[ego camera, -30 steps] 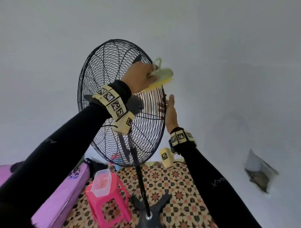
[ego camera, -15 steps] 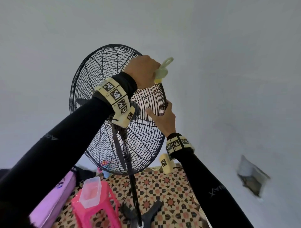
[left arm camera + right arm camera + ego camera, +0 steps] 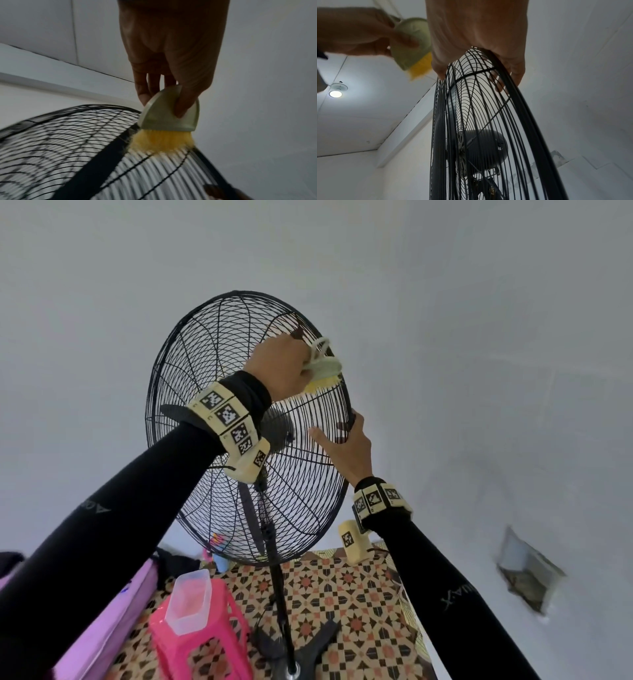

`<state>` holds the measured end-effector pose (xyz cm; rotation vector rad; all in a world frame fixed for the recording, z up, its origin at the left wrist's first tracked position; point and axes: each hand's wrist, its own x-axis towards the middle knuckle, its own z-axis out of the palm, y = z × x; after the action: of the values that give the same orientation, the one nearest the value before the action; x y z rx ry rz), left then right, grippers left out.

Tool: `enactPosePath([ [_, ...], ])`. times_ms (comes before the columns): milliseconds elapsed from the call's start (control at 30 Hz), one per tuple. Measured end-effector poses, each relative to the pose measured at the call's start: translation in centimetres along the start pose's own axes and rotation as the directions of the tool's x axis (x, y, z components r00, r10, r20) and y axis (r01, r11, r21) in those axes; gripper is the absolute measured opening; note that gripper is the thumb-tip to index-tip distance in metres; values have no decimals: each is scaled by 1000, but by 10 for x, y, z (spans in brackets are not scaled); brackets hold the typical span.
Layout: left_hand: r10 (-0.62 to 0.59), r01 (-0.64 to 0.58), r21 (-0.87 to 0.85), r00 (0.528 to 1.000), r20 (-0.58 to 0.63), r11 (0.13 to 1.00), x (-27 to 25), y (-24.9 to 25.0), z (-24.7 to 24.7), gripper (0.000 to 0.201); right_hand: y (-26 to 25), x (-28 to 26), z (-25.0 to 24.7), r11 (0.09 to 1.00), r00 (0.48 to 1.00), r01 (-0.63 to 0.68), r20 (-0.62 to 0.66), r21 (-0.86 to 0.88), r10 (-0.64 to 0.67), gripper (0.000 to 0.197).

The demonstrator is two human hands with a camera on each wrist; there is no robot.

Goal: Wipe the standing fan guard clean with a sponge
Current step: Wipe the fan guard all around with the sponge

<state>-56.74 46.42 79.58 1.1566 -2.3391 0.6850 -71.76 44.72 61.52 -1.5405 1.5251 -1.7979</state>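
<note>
The black wire fan guard (image 3: 205,371) stands tall on its pole. My left hand (image 3: 284,364) grips a pale green hand brush (image 3: 323,369) at the guard's upper right. In the left wrist view the thumb and fingers pinch the brush (image 3: 164,119), and its yellow bristles (image 3: 159,140) press on the wires by the rim. My right hand (image 3: 352,446) holds the guard's right rim. In the right wrist view its fingers (image 3: 513,70) curl over the rim of the guard (image 3: 488,121), with the thumb on the front wires. No sponge is in view.
A pink plastic stool (image 3: 205,642) carrying a clear container (image 3: 190,601) stands left of the fan's pole (image 3: 279,594) and base. A purple mattress (image 3: 102,628) lies at far left. The white wall at right has a broken hole (image 3: 527,577). A ceiling light (image 3: 335,93) is on.
My left hand has drawn the brush slightly down along the upper right rim, and the bristles now show on the wires. The right hand closed on the rim a second ago and stays there.
</note>
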Motion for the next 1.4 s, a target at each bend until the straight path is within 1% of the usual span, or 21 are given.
enactPosePath([
  [67, -106, 104, -69, 994, -15, 992, -3, -22, 6, 30, 1, 2, -1, 1000, 1000, -5, -2, -1, 5, 90],
  [133, -156, 145, -166, 986, -61, 975, -7, -39, 10, 30, 2, 3, 1, 1000, 1000, -11, -17, 2, 11, 89],
  [233, -117, 47, -376, 979, -165, 925, -17, -44, 21, 25, -2, 3, 6, 1000, 999, -18, -31, 11, 18, 84],
  [300, -119, 7, -480, 972, -204, 877, -26, -45, 33, 26, -8, 5, 8, 999, 997, -37, -72, 16, 38, 82],
  [400, -131, 20, -474, 970, -203, 880, -39, -66, 60, 29, -14, 12, 9, 999, 993, -42, -113, 19, 44, 92],
  [500, -272, 131, -527, 941, -199, 840, -53, -95, 81, 30, -12, 16, 9, 999, 994, -40, -102, -16, 38, 90],
  [533, -297, 141, -550, 933, -204, 823, -56, -100, 85, 31, -10, 17, 10, 999, 993, -41, -112, -29, 37, 88],
  [600, -278, 85, -606, 933, -231, 791, -57, -99, 85, 31, -12, 16, 13, 998, 988, -40, -154, -55, 31, 85],
  [667, -195, -37, -627, 934, -298, 778, -50, -88, 81, 28, -15, 16, 18, 994, 979, -41, -205, -105, 18, 86],
  [700, -165, -69, -618, 935, -314, 783, -46, -84, 81, 27, -18, 16, 21, 988, 974, -44, -226, -146, 10, 91],
  [767, -137, -80, -585, 938, -318, 807, -45, -87, 89, 26, -23, 19, 25, 972, 968, -48, -252, -228, -12, 104],
  [833, -189, -36, -581, 928, -321, 813, -52, -107, 108, 27, -29, 23, 26, 960, 965, -39, -258, -279, -36, 109],
  [900, -295, 41, -648, 911, -288, 761, -63, -129, 122, 30, -32, 27, 25, 953, 964, -38, -263, -301, -45, 106],
  [933, -315, 52, -661, 905, -285, 749, -67, -137, 125, 32, -31, 28, 26, 951, 963, -45, -265, -306, -40, 106],
  [1000, -276, 17, -632, 909, -314, 775, -67, -138, 124, 30, -29, 27, 32, 947, 956, -67, -292, -314, -29, 113],
  [1100, -164, -139, -649, 909, -383, 748, -56, -118, 114, 25, -28, 24, 41, 943, 936, -97, -352, -317, -22, 120],
  [1133, -124, -163, -619, 910, -394, 768, -52, -113, 114, 25, -28, 24, 42, 944, 933, -103, -359, -315, -18, 120],
  [1200, -90, -128, -530, 926, -366, 838, -51, -112, 121, 27, -29, 24, 40, 943, 930, -113, -366, -312, -10, 119],
  [1267, -161, -31, -548, 941, -298, 836, -56, -128, 134, 28, -32, 22, 39, 933, 925, -126, -379, -336, -11, 117],
  [1333, -200, 11, -581, 944, -262, 814, -64, -147, 145, 28, -38, 19, 44, 882, 921, -118, -382, -455, -74, 111],
  [1400, -169, -23, -624, 954, -246, 781, -71, -161, 148, 27, -49, 17, 55, 781, 914, -1, -318, -624, -253, 102],
])
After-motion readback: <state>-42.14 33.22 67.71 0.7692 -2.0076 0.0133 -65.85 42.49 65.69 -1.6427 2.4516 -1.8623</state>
